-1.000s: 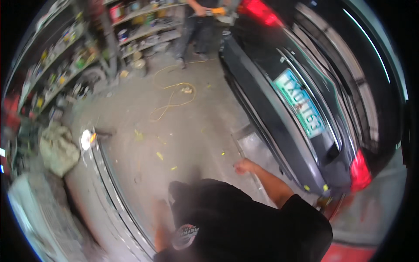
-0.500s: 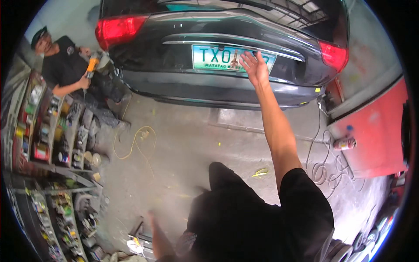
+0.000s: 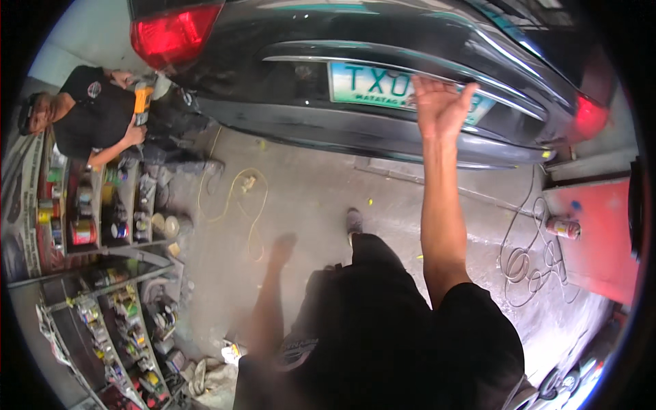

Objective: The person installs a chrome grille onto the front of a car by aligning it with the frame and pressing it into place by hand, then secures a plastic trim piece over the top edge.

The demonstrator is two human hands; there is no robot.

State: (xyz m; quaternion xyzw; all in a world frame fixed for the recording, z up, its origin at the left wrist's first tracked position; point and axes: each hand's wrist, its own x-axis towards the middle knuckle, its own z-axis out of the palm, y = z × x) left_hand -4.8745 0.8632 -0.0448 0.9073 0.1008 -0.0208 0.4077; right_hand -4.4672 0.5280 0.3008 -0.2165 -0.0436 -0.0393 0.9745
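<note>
My right hand (image 3: pixel 445 113) reaches forward, palm up with the thumb spread, to the back of a dark car (image 3: pixel 273 82). Its fingers lie before the green-and-white licence plate (image 3: pixel 372 85), covering the plate's middle. The fingertips come up to the lower edge of a chrome trim strip (image 3: pixel 307 49); whether they touch or hook under it I cannot tell. Low on my left side hangs my left hand (image 3: pixel 282 249), smeared by motion over the concrete floor, with its fingers unclear. No object shows in it.
At the left a co-worker (image 3: pixel 99 113) holds a yellow power tool (image 3: pixel 142 102). Shelves (image 3: pixel 102 212) of cans line that side. A yellow cord (image 3: pixel 256 219) loops on the floor; a dark hose (image 3: pixel 523 263) coils at right beside a red panel (image 3: pixel 601 239) and a spray can (image 3: pixel 564 228).
The view has moved closer to the car and tilted. My right hand has come up to the trim strip above the plate. My left hand has swung forward.
</note>
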